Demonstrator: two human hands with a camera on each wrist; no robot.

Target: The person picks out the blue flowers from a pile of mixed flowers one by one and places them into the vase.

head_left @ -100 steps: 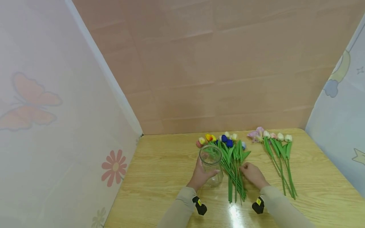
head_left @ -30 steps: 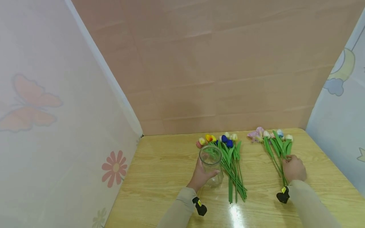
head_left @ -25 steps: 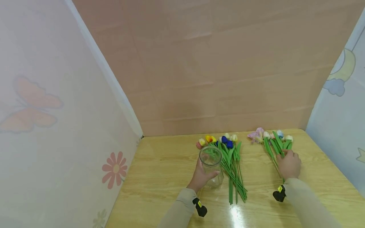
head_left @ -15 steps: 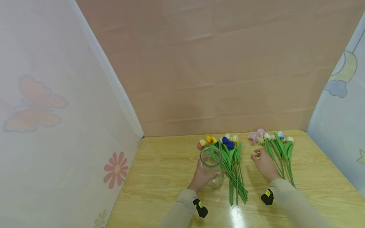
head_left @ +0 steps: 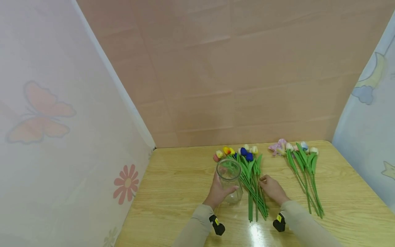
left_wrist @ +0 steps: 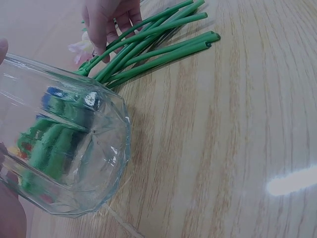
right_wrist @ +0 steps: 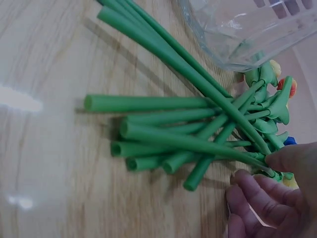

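In the head view, my left hand (head_left: 215,192) grips a clear glass jar (head_left: 236,196) round its side, mouth tilted toward the camera. Faceted glass at the jar's base (left_wrist: 101,153) fills much of the left wrist view. Beside it lies a pile of artificial tulips (head_left: 249,157) with red, yellow, blue and white heads, their green stems (head_left: 257,199) crossing toward the front. My right hand (head_left: 273,188) is at the pile's right edge. Seen from the right wrist, thumb and fingers (right_wrist: 285,158) pinch a tulip stem (right_wrist: 188,144); its head is hard to single out.
A second group of tulips (head_left: 311,164), white, pink and pale blue, lies spread to the right. At its upper left sits a lilac flower (head_left: 278,147). The wooden table (head_left: 179,185) ends at a brown backdrop, with patterned panels on both sides.
The pale blue tulip has gone from the middle pile to the right group. My right hand has released it and come back left to the pile. The left hand keeps the jar in place.
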